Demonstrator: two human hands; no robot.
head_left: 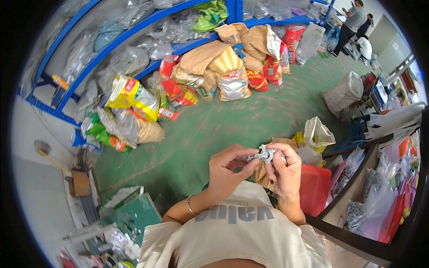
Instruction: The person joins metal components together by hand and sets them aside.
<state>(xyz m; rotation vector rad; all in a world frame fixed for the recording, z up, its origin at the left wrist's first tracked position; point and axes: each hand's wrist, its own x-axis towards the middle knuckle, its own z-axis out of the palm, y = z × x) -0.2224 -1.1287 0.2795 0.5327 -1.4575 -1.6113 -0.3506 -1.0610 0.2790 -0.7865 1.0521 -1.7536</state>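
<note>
A small silvery-grey metal part [265, 155] with a round centre and short arms is held up in front of my chest, between both hands. My left hand [227, 169] pinches its left arm between thumb and fingertips; a bracelet circles that wrist. Wrapped round the right side of the part is my right hand [288, 169], thumb and fingers closed on it. Fingers cover some of the part, so its full shape is hidden. Just right of my right hand stands a red plastic bin [314, 190], and brown paper [262, 176] shows below the hands.
Blue shelving [156, 20] with plastic bags curves along the back. Full sacks [232, 73] line its foot on the green floor [214, 129]. At right, a table [344, 196] carries bagged parts. A green-topped bench [134, 214] stands lower left. Several people [355, 22] are far right.
</note>
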